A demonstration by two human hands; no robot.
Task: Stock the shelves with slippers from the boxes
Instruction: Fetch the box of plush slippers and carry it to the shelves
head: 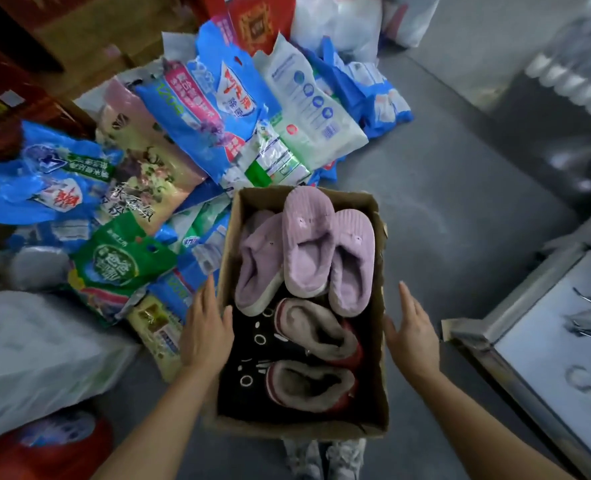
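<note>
Flanking the slipper box (377,258), both hands (205,332) (412,336) flat, holding nothing; detergent bags (197,109) crowd left.

One head-worn wide-angle view looks steeply down and forward at the floor (443,216). The box (378,341) sits close, at lower centre, with the left hand (205,332) and right hand (411,337) reaching in from the bottom edge. The person's shoes (325,457) show at bottom centre. Edges bend and blur.
</note>
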